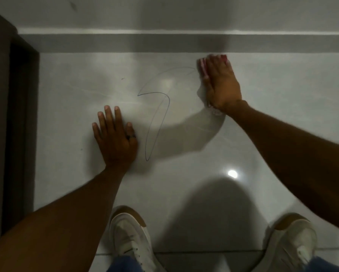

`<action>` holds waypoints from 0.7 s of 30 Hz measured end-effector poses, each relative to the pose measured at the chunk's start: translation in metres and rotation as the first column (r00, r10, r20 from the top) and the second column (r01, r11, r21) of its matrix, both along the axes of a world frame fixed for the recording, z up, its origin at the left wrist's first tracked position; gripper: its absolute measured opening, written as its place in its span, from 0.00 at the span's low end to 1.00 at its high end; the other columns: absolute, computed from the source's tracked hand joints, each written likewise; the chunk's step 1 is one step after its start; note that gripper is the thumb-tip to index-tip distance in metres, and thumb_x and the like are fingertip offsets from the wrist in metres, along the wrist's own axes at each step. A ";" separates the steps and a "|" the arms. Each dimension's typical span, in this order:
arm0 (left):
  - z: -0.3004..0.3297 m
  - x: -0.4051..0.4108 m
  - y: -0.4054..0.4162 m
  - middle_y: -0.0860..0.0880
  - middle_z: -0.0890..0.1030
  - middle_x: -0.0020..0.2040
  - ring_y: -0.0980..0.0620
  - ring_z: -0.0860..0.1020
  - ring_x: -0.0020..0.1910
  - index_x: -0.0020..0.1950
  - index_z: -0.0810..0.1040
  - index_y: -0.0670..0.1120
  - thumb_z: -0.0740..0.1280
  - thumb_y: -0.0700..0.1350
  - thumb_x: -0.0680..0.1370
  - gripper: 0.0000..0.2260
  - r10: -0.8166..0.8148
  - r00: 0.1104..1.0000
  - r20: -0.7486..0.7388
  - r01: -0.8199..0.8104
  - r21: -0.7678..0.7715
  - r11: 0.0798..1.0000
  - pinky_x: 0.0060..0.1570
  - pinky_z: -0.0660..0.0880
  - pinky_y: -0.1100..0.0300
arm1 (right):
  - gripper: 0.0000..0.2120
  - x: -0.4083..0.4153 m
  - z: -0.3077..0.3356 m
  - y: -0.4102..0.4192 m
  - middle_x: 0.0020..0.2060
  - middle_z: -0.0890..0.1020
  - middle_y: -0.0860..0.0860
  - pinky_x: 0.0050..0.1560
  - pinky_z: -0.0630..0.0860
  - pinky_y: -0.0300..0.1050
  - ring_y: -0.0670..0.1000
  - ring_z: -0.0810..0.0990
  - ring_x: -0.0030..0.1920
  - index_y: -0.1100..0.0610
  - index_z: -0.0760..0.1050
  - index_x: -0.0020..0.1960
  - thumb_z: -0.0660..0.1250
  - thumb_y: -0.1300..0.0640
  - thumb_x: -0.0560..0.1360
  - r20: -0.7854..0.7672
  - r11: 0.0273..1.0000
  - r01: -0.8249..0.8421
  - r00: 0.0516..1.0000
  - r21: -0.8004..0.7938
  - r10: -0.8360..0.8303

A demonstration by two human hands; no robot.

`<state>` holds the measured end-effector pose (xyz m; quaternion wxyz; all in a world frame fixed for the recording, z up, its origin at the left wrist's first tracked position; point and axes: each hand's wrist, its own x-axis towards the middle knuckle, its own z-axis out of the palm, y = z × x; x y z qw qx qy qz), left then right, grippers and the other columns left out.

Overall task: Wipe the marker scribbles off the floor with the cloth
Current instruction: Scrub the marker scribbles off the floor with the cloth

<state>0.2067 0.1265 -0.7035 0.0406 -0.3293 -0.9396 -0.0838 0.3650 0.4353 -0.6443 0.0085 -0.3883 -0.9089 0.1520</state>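
Observation:
A thin dark marker scribble [158,116] loops across the glossy grey floor tile [272,99], running from a faint arc at the upper right down to a narrow tip near my left hand. My right hand [221,85] presses flat on a pink and white cloth [203,68] at the scribble's upper right end, close to the wall; most of the cloth is hidden under the palm. My left hand [114,136] lies flat on the floor with fingers spread, just left of the scribble, holding nothing. It wears a dark ring.
A grey skirting strip [125,43] runs along the wall at the top. A dark wooden door frame [17,114] stands at the left. My two white shoes [129,238] [290,240] are at the bottom, and a bright light reflection [232,173] shines on the tile.

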 end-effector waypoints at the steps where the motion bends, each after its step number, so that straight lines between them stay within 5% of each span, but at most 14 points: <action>1: 0.000 0.000 0.000 0.42 0.62 0.87 0.39 0.60 0.86 0.87 0.58 0.48 0.47 0.56 0.89 0.27 0.001 1.000 -0.004 -0.001 -0.002 1.000 0.84 0.56 0.38 | 0.28 0.001 0.000 0.004 0.83 0.64 0.58 0.88 0.49 0.56 0.58 0.59 0.85 0.58 0.61 0.84 0.47 0.48 0.87 -0.019 1.000 0.016 1.000 -0.001 -0.016; 4: 0.001 -0.001 0.000 0.42 0.62 0.87 0.39 0.61 0.86 0.87 0.58 0.48 0.47 0.56 0.89 0.28 -0.001 1.000 -0.012 0.001 -0.016 1.000 0.84 0.56 0.38 | 0.27 -0.005 0.002 0.003 0.83 0.63 0.60 0.88 0.47 0.57 0.61 0.58 0.85 0.59 0.58 0.85 0.47 0.52 0.87 0.001 0.929 0.366 0.930 0.052 -0.367; 8: 0.002 0.000 -0.001 0.42 0.61 0.87 0.39 0.60 0.86 0.87 0.58 0.48 0.46 0.56 0.88 0.28 -0.007 1.000 0.003 0.007 -0.016 1.000 0.84 0.56 0.38 | 0.27 -0.029 0.003 -0.032 0.84 0.62 0.59 0.87 0.44 0.55 0.60 0.56 0.86 0.57 0.57 0.85 0.49 0.52 0.87 -0.051 0.993 -0.117 0.992 -0.019 0.116; 11: 0.004 0.001 0.001 0.42 0.62 0.87 0.39 0.60 0.86 0.87 0.59 0.48 0.48 0.56 0.88 0.28 -0.002 1.000 -0.005 0.002 -0.012 1.000 0.84 0.56 0.38 | 0.27 -0.047 0.002 -0.046 0.84 0.62 0.61 0.86 0.44 0.56 0.62 0.56 0.86 0.59 0.57 0.85 0.49 0.55 0.86 -0.066 0.982 0.185 0.981 0.028 -0.183; 15: 0.003 0.002 0.002 0.42 0.63 0.87 0.39 0.61 0.86 0.87 0.60 0.47 0.50 0.55 0.88 0.27 -0.003 1.000 -0.011 0.003 -0.004 1.000 0.84 0.56 0.39 | 0.27 -0.068 -0.004 -0.070 0.84 0.62 0.57 0.88 0.46 0.55 0.57 0.56 0.86 0.55 0.57 0.85 0.49 0.53 0.87 -0.063 0.979 -0.200 0.977 0.032 0.202; 18: 0.003 0.000 0.000 0.42 0.62 0.87 0.39 0.60 0.86 0.87 0.59 0.47 0.50 0.55 0.88 0.27 -0.005 1.000 -0.008 0.005 -0.018 1.000 0.84 0.57 0.38 | 0.28 -0.076 -0.004 -0.075 0.85 0.58 0.58 0.88 0.45 0.57 0.58 0.53 0.87 0.57 0.53 0.86 0.46 0.52 0.87 -0.018 0.992 0.124 0.992 0.035 -0.124; 21: 0.005 0.002 0.002 0.41 0.63 0.86 0.39 0.61 0.86 0.87 0.61 0.47 0.49 0.55 0.88 0.28 -0.006 1.000 -0.006 0.006 -0.008 1.000 0.84 0.57 0.38 | 0.29 -0.080 -0.005 -0.089 0.86 0.56 0.57 0.88 0.44 0.57 0.57 0.51 0.87 0.56 0.52 0.86 0.44 0.48 0.87 -0.016 0.981 -0.195 0.981 -0.004 0.195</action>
